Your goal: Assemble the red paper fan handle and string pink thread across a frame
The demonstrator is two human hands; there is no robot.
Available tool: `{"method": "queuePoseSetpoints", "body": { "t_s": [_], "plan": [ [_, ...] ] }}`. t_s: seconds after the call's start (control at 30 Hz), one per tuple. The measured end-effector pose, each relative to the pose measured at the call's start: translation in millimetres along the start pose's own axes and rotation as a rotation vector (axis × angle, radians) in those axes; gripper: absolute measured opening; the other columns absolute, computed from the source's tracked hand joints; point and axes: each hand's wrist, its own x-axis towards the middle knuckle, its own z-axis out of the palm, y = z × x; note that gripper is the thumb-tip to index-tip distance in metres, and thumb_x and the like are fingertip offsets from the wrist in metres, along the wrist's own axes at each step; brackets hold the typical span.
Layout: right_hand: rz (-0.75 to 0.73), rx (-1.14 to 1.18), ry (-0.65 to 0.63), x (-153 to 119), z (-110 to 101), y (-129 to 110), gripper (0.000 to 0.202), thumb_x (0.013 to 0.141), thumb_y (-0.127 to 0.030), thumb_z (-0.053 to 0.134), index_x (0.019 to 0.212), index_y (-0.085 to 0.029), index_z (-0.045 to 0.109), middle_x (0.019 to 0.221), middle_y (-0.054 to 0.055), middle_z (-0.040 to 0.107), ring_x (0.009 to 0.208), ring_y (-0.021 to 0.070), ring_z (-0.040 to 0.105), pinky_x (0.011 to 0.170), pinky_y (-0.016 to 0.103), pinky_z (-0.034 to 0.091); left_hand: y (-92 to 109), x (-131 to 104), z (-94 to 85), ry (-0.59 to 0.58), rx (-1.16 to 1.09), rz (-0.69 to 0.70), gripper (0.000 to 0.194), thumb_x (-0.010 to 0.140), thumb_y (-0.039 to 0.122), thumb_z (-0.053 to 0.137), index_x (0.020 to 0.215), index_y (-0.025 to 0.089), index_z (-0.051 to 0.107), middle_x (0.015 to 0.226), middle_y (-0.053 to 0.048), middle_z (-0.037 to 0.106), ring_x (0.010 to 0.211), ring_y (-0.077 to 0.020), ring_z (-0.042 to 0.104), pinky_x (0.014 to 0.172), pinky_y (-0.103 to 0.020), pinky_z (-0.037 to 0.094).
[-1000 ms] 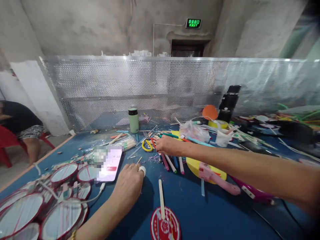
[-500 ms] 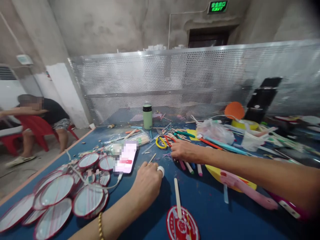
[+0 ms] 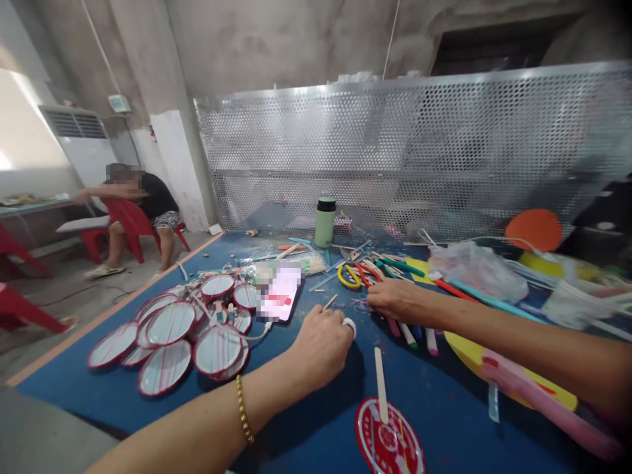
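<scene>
My left hand (image 3: pixel 323 342) is closed above the blue table, its fingers curled round a small white roll (image 3: pixel 349 326), perhaps tape. A thin wooden stick (image 3: pixel 330 302) shows just past its fingers; whether it is held is unclear. My right hand (image 3: pixel 395 298) reaches in from the right with fingers pressed together and tips down, at purple threads (image 3: pixel 359 303) and beside scissors with yellow and red handles (image 3: pixel 349 276). What it pinches is hidden. Several markers (image 3: pixel 409 336) lie under its wrist. Nearer me is a red round disc (image 3: pixel 388 438) with a flat wooden stick (image 3: pixel 381 385) across it.
Stacked round red-rimmed pieces (image 3: pixel 168 365) and a phone (image 3: pixel 281 294) on a cable lie to the left. A green bottle (image 3: pixel 324 222) stands near the perforated metal screen (image 3: pixel 306 145). Plastic bags (image 3: pixel 476 268) and a yellow disc (image 3: pixel 461 349) are at right. Another person (image 3: pixel 158 194) sits far left.
The view has swung left, so everything appears further right. My left hand stays closed on the white roll, and my right hand remains by the scissors and threads.
</scene>
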Motion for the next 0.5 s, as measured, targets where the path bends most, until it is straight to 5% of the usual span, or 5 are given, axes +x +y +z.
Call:
{"method": "queuePoseSetpoints", "body": {
  "t_s": [0.17,0.37,0.5],
  "plan": [
    [0.142,0.107,0.077,-1.8,-7.6,-5.8,0.013,0.082,-0.009,0.054,0.074,-0.016,0.060,0.071,0.003,0.059,0.064,0.0139,0.050,0.061,0.026,0.032,-1.3,0.0,-1.2,0.008,-0.044,-0.006,0.020,0.088,0.009,0.048,0.083,0.015,0.067,0.084,-0.010,0.071,0.079,-0.0254,0.067,0.072,-0.038,0.047],
    [0.340,0.327,0.216,-16.9,-41.8,-30.3,0.007,0.080,-0.009,0.060,0.078,-0.015,0.061,0.068,-0.001,0.061,0.061,0.0108,0.054,0.058,0.022,0.039,-0.7,1.0,1.6,0.052,-0.178,-0.059,0.032,0.096,0.016,0.041,0.083,0.012,0.070,0.084,-0.014,0.072,0.078,-0.0276,0.068,0.073,-0.039,0.049],
    [0.383,0.460,0.326,-37.3,-62.6,-81.8,0.006,0.090,-0.014,0.057,0.089,-0.016,0.063,0.072,-0.002,0.064,0.061,0.0092,0.057,0.058,0.020,0.043,8.8,-3.5,-8.4,0.080,-0.743,-0.198,0.023,0.095,0.024,0.051,0.106,0.017,0.070,0.087,-0.005,0.072,0.077,-0.0183,0.065,0.068,-0.027,0.047]
  ]
}}
